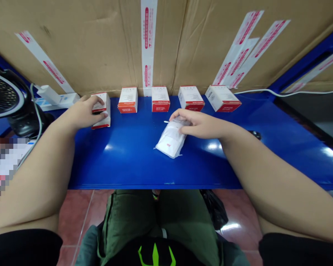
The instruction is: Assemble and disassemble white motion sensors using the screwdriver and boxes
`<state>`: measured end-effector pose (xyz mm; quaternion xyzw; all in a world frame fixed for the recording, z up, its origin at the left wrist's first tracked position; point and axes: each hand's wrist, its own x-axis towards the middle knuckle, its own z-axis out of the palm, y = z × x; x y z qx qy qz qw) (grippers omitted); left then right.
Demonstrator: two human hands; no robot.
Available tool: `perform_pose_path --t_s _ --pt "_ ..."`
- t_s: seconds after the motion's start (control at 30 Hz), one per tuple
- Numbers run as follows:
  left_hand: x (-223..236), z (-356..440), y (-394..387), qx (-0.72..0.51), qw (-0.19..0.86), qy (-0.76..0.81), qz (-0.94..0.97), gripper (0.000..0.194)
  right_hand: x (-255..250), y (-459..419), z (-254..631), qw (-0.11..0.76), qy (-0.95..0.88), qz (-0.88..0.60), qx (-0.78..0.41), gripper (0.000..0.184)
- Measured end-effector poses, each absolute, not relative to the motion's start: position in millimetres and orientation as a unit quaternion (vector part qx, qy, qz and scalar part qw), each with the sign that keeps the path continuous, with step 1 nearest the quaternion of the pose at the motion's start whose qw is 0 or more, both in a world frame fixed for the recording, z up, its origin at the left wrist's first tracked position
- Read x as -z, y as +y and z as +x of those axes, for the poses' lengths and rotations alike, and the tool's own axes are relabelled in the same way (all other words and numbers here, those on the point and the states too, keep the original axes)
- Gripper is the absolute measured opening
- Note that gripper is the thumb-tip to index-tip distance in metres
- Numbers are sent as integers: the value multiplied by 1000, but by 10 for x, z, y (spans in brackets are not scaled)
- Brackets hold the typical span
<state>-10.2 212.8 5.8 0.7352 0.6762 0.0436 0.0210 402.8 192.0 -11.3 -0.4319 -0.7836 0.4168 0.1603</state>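
Note:
My left hand [84,111] is closed on a small white and red box [107,105] at the left of the row, thumb low and fingers over its top. The hand covers much of this box. Under my right hand [195,122] lies a white device in a clear plastic bag [169,142], gripped at its far end between thumb and fingers. It rests at a slant on the blue table [133,159]. Beyond it stand more boxes: an orange-fronted box [128,101], a red-fronted box [160,99], and two others [191,99] [223,99] to the right.
A black fan [8,96] and a white power strip [58,100] are at the left. Cardboard [100,48] with printed tape backs the table. A white cable [294,94] runs along the right rear. A small black object [255,135] lies beyond my right forearm.

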Motion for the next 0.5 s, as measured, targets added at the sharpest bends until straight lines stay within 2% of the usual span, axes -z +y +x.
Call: perform_pose_path --t_s 0.33,0.43,0.5 --pt "6 -115 2211 -142 75 679 717 43 145 1909 4009 159 -780 -434 -422 44" --pt "52 -167 2261 -200 107 673 704 33 173 1933 4013 158 -784 -426 -424 49" --pt "45 -171 2256 -250 88 657 706 29 188 1952 4022 155 -777 -415 -447 56"
